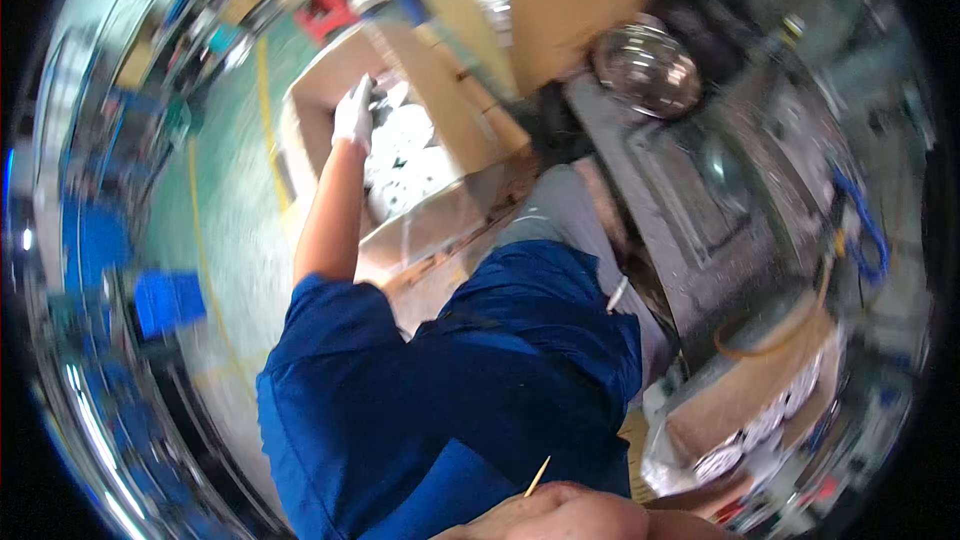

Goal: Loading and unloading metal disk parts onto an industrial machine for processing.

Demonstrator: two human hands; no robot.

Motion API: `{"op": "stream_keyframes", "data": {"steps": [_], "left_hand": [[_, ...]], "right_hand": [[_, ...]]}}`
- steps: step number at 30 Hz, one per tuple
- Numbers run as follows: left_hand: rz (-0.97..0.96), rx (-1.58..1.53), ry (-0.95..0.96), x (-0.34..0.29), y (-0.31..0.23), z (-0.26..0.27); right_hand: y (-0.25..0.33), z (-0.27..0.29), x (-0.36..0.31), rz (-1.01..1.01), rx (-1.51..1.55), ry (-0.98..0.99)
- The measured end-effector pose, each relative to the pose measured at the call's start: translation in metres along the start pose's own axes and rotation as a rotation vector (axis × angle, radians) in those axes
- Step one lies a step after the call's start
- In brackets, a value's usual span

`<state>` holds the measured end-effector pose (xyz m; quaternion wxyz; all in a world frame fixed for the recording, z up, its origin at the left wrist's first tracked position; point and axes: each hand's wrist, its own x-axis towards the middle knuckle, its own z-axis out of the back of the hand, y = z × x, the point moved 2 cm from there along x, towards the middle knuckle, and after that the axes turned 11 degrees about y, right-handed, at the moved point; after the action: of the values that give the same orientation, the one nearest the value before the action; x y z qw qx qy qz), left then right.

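Observation:
My left arm stretches forward over an open cardboard box [450, 105] on the floor. The white-gloved left hand [354, 116] is inside its far left part, with fingers stretched out and blurred, beside shiny silver metal parts [405, 165]. No part in its grip can be made out. These parts look flat, with small holes, and lie heaped in the box. At the lower right, a strip of bare forearm [715, 497] shows beside another carton [745, 410] holding silver parts in clear plastic; my right hand itself does not show.
A grey metal machine bed [690, 200] stands to my right, with a shiny round metal piece [646, 68] on it. Behind is a tall carton [570, 35] of wrapped shiny pieces. A blue bin [168, 302] sits left on the green floor [235, 155]. A blue hose [868, 230] hangs at right.

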<state>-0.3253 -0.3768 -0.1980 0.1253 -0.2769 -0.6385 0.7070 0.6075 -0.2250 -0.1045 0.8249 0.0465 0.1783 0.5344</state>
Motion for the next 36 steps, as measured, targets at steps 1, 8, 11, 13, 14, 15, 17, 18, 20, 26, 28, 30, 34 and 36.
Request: {"op": "stream_keyframes", "data": {"steps": [1, 8, 11, 13, 14, 15, 17, 18, 20, 26, 28, 30, 34, 36], "left_hand": [[0.121, -0.202, -0.214, -0.006, 0.001, 0.022], [0.346, -0.782, -0.120, 0.016, 0.179, 0.148], [0.596, -0.216, -0.242, 0.046, 0.226, 0.162], [0.644, 0.169, -0.274, 0.057, 0.241, 0.164], [0.648, 0.167, -0.266, 0.059, 0.241, 0.160], [0.727, 0.227, -0.251, 0.059, 0.242, 0.157], [0.607, 0.761, -0.098, 0.021, 0.152, 0.085], [0.611, 0.754, -0.107, 0.011, 0.167, 0.093], [0.786, 0.335, -0.337, 0.001, 0.219, 0.113], [0.850, -0.249, -0.277, -0.005, 0.208, 0.114], [0.811, 0.535, 0.070, -0.033, 0.140, 0.093], [0.771, 0.710, 0.130, -0.057, 0.113, 0.082], [0.683, 1.173, 0.594, -0.071, 0.046, 0.054], [0.634, 1.245, 0.718, -0.061, 0.064, 0.062]], "right_hand": [[0.001, 0.004, 0.014, 0.215, -0.009, -0.042], [0.236, -0.026, -0.089, 0.579, 0.247, 0.722], [0.278, -0.061, -0.102, 0.656, 0.126, 0.800], [0.275, -0.076, -0.097, 0.621, 0.121, 0.819], [0.272, -0.081, -0.096, 0.579, 0.129, 0.830], [0.269, -0.084, -0.096, 0.610, 0.134, 0.818], [0.262, -0.083, -0.105, 0.557, 0.110, 0.773], [0.260, -0.081, -0.099, 0.539, 0.095, 0.778], [0.241, -0.090, -0.086, 0.571, 0.097, 0.754], [0.234, -0.104, -0.093, 0.347, 0.020, 0.932], [0.212, -0.116, -0.073, 0.671, 0.018, 0.727], [0.214, -0.116, -0.064, 0.693, 0.008, 0.714], [0.254, -0.106, -0.091, 0.426, 0.091, 0.847], [0.254, -0.113, -0.087, 0.468, 0.090, 0.869]]}}
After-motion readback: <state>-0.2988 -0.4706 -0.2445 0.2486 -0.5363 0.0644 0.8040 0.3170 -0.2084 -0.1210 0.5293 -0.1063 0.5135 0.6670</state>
